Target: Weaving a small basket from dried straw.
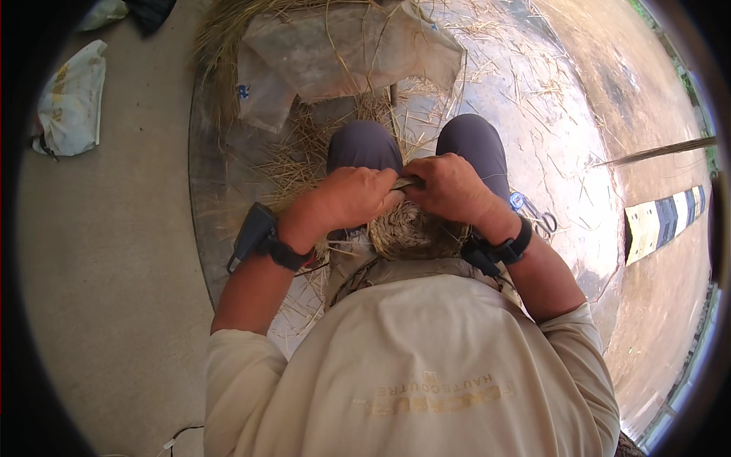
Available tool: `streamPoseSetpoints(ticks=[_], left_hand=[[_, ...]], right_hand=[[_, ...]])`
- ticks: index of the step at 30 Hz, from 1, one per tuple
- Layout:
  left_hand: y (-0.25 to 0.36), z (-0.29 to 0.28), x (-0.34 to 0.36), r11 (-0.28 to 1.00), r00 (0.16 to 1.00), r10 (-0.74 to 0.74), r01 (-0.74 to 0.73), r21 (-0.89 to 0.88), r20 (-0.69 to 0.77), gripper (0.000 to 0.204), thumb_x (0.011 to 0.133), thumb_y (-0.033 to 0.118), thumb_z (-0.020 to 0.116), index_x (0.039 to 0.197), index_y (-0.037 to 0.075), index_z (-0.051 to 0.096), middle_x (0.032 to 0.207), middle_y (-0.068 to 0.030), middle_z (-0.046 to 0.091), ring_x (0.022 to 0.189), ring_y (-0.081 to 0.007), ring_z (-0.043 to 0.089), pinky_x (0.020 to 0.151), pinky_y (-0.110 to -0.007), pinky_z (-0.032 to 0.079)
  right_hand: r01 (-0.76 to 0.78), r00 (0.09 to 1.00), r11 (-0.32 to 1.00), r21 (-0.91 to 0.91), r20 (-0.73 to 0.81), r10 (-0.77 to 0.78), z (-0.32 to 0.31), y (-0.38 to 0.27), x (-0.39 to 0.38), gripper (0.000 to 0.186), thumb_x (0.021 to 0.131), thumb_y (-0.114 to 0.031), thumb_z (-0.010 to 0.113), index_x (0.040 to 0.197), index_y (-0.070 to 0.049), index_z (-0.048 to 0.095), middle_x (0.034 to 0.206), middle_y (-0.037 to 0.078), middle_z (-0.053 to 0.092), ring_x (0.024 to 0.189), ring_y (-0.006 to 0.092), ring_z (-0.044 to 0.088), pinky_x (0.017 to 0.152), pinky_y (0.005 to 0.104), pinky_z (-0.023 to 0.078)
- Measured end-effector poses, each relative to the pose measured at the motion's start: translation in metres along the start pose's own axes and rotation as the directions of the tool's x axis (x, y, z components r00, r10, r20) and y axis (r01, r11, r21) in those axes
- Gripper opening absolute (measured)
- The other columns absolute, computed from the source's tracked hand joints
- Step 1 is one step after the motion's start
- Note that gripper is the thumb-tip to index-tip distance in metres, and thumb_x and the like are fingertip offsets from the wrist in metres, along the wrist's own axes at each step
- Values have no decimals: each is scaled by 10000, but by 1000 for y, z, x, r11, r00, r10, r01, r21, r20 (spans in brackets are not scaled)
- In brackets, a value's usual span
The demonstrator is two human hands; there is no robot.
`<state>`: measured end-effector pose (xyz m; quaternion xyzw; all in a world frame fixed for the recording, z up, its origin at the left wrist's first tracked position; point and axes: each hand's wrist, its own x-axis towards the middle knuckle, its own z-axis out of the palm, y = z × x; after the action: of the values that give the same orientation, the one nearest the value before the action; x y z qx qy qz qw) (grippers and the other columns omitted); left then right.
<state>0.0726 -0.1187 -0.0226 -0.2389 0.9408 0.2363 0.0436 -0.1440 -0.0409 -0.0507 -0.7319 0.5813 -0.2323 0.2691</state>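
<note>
A round, coiled piece of straw weaving point(415, 228) rests in my lap, between my thighs and close to my belly. Above its far edge, my left hand point(359, 194) and my right hand point(448, 185) nearly meet. Both are closed on a twisted straw strand point(407, 183) that shows in the small gap between them. The fingertips are mostly hidden behind the hands. Whether the strand joins the coil cannot be made out.
Loose straw point(293, 164) litters the grey sheet point(563, 164) around my knees. Beyond them lies a translucent plastic sheet point(335, 57) over a straw bundle point(217, 46). Scissors point(546, 222) lie by my right knee. A white sack point(74, 103) sits far left, a striped barrier point(666, 221) right.
</note>
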Motion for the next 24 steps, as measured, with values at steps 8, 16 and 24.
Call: streamPoseSetpoints(ticks=[8,16,24], left_hand=[[1,30,-11,1000,978,21,-24,-9,-209,228,1040,233,639,1079,36,533,881,-223,697,826,-442,705,661,-543,561],[6,40,-12,996,945,5,-34,-82,-327,230,1042,259,632,1053,55,526,865,-219,699,806,-450,703,662,-552,568],[9,51,-11,999,908,-44,32,-35,-417,199,1028,240,641,1068,68,549,863,-190,711,798,-417,719,641,-530,579]], right_hand=[[235,969,949,211,24,-246,-15,10,-6,303,950,-214,702,1136,25,725,1001,214,741,949,415,711,835,482,572],[277,960,949,150,-81,-267,1,16,-7,232,948,-150,711,1122,3,730,989,192,746,924,393,719,814,454,582],[59,955,988,-143,-281,-98,-23,-17,-49,170,923,-222,744,1008,-76,720,875,111,733,849,337,740,716,455,586]])
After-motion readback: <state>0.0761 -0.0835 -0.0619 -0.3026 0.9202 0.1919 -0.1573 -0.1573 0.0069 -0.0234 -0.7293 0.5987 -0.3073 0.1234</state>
